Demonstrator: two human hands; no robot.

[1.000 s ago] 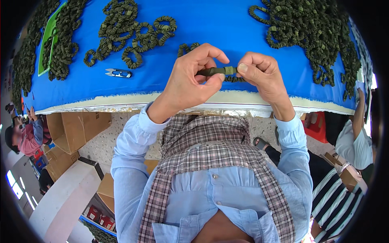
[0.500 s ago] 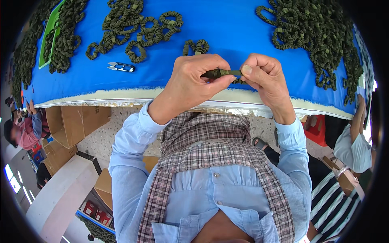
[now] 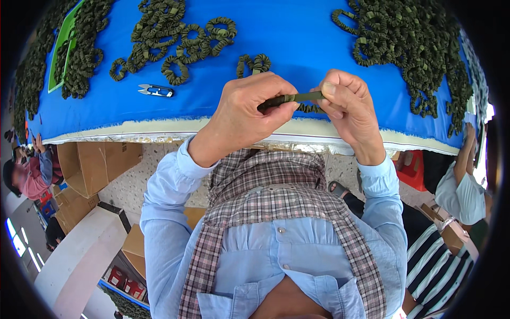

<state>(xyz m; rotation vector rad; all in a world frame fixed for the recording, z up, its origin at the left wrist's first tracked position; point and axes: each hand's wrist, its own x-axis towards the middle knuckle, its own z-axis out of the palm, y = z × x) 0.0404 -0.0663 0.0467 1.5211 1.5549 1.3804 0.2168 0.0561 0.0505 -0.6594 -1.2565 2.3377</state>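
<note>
Between my hands, above the table's near edge, a dark green scrunchie [image 3: 308,97] is drawn out, with a flat strip showing in the gap. My left hand [image 3: 254,106] closes round its bunched part. The thumb and fingertips of my right hand [image 3: 348,103] pinch the strip's other end. Below the strip, part of another gathered green piece shows, mostly hidden by my hands. Just beyond my left hand lie two small green scrunchies [image 3: 260,64] on the blue table cover [image 3: 212,90].
Thread snips [image 3: 156,90] lie to the left. Green scrunchies are heaped at the far left-centre [image 3: 159,32] and far right [image 3: 409,42]. A green tray [image 3: 57,69] holds more. Cardboard boxes [image 3: 101,165] stand below the table. Other people [image 3: 34,175] sit at both sides.
My hands have moved slightly apart, so a longer stretch of the flat strip shows between them. The view has shifted slightly.
</note>
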